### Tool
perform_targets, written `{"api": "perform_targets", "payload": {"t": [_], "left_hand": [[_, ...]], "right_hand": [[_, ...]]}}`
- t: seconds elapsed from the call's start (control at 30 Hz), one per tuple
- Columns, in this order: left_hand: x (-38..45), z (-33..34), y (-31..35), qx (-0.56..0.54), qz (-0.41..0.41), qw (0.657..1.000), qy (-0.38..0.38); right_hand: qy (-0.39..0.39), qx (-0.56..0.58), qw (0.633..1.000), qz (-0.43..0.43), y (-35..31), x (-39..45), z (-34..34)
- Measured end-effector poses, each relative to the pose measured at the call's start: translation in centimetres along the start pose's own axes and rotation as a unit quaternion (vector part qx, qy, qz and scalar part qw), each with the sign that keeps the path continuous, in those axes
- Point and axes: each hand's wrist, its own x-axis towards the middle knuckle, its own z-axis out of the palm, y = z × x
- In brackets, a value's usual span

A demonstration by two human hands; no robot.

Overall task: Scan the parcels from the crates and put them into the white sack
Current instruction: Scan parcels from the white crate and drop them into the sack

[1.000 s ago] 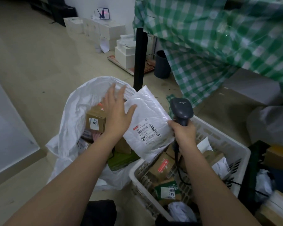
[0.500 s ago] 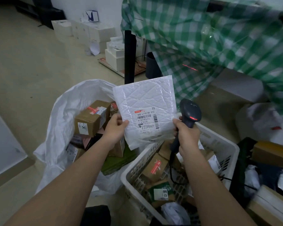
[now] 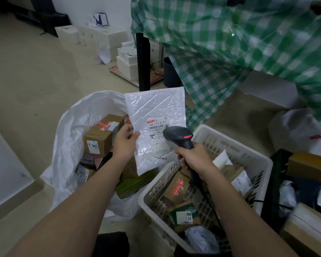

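2 hands busy: left hand (image 3: 124, 143) pinches mailer (image 3: 156, 127) upright over sack (image 3: 72, 138); right hand (image 3: 193, 158) grips scanner (image 3: 178, 136). Keep label flat, square to scanner beam.

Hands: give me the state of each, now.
Left hand: pinching the white padded plastic mailer at its left edge.
Right hand: fingers curled around the dark grey handheld barcode scanner.

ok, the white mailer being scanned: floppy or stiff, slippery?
Probably fairly stiff: the white mailer stands upright though the left hand pinches only one edge. Likely light, for the same reason. Its glossy, crinkled skin may be slippery, so grip an edge firmly.
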Motion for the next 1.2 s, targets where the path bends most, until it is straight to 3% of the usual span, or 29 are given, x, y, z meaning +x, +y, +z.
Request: {"api": "perform_targets", "payload": {"t": [0.6, 0.77, 0.9, 1.2], "left_hand": [[0.2, -0.5, -0.1, 0.031, -0.001, 1.0, -0.002], [0.4, -2.0, -0.6, 0.059, 0.002, 0.998, 0.01], [0.6, -4.1, -1.5, 0.144, 0.0, 0.989, 0.016], [1.7, -9.2, -2.2, 0.227, 0.054, 0.964, 0.128]], "right_hand": [[-0.035, -0.004, 0.999, 0.0, -0.3, -0.1, 0.5], [0.006, 0.069, 0.998, -0.007, -0.5, 0.2, 1.6], [0.035, 0.076, 0.996, -0.002, -0.7, 0.7, 2.7], [0.07, 0.048, 0.996, 0.021, 0.0, 3.7, 6.3]]}}
